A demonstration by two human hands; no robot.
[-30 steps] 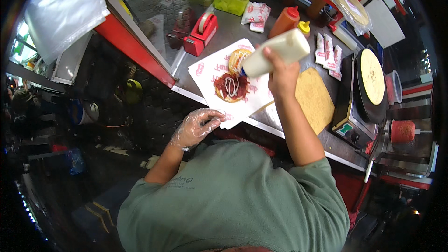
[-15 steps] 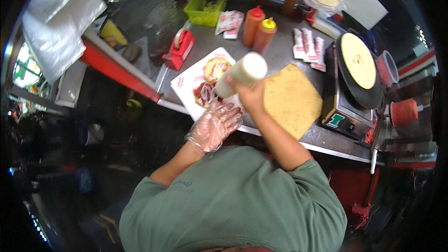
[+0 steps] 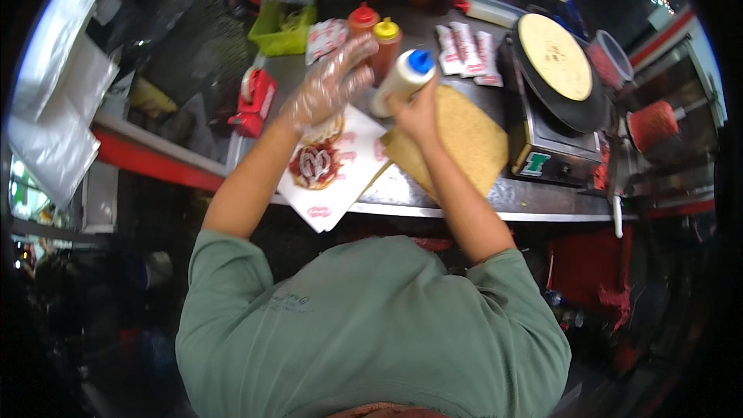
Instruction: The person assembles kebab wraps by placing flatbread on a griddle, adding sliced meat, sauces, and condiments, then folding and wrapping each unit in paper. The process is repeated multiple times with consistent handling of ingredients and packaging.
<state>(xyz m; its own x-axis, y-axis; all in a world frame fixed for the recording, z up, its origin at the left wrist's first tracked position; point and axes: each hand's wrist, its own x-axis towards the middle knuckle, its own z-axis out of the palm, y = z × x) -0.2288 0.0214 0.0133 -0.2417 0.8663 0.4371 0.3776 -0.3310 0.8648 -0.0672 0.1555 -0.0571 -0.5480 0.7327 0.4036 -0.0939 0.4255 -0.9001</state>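
My right hand (image 3: 418, 112), bare, is wrapped round a squeeze bottle (image 3: 396, 87) of white sauce with a blue cap, now upright on or just above the counter. My left hand (image 3: 331, 85), in a clear plastic glove, reaches out with fingers apart, close to two orange-red sauce bottles, one with a red cap (image 3: 363, 15) and one with a yellow cap (image 3: 386, 29). Below that arm, white printed paper (image 3: 352, 178) bears a bun half (image 3: 315, 166) topped with dark red filling and white sauce. Another bun half (image 3: 325, 131) is partly covered by my left hand.
A tan board (image 3: 457, 139) lies right of the paper. Beyond it stands a griddle with a flat pan (image 3: 576, 118) and a round flatbread (image 3: 554, 54). White-and-red packets (image 3: 469, 50), a green basket (image 3: 282, 29) and a red tape dispenser (image 3: 254, 101) are also on the counter.
My right hand has turned the white sauce bottle from tipped over the bun to cap-up. My left hand has moved from the paper's near edge forward toward the sauce bottles. The view has shifted.
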